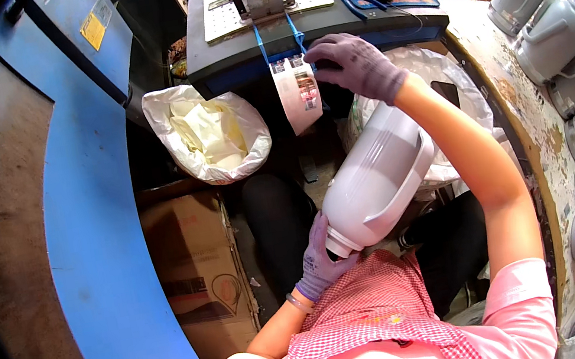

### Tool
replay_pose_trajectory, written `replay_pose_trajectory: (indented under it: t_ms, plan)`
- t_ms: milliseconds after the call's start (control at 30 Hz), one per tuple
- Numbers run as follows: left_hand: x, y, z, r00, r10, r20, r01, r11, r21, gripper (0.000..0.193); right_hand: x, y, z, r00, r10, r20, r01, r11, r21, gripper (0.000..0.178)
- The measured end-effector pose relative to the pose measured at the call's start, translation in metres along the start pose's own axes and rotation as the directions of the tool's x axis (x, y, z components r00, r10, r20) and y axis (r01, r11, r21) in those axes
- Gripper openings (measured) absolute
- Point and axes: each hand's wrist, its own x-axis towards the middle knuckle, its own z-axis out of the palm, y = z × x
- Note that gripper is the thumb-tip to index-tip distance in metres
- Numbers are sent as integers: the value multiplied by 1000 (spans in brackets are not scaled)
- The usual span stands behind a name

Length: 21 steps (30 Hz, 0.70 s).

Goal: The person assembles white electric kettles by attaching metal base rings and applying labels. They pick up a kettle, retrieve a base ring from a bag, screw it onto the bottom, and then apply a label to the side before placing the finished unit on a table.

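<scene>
A pale grey plastic jug body (377, 173) with a long side handle lies slantwise over my lap, its open neck toward me. My left hand (319, 261), in a purple glove, grips it around the neck. Ahead, a roll of labels (299, 95) hangs by blue straps from the table's front edge. My right hand (358, 67), also gloved, reaches over the jug, fingers curled and their tips at the roll's right edge. They seem to pinch a label there, though the tips are partly hidden.
Several grey jugs (554, 36) line the worn bench (518, 113) at right. A white bag with waste paper (209, 135) stands left of the roll, above a cardboard box (191, 262). Pliers (348, 4) lie on the dark table (316, 28). Blue metal panels (96, 232) bound the left side.
</scene>
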Motion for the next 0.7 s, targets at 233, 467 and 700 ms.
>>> replay_pose_trajectory:
  t_ms: [233, 467, 700]
  plan:
    - [6, 11, 6, 1000, -9, -26, 9, 1000, -9, 109, 64, 23, 28, 913, 142, 382, -84, 983, -166, 32]
    - [1, 7, 3, 1000, -4, -25, 4, 1000, 15, 107, 9, -28, 23, 902, 103, 420, 96, 899, -428, 15]
    - [5, 10, 2, 998, -56, 0, 56, 998, -18, 106, -165, -91, -110, 942, 278, -185, -182, 892, 414, 12]
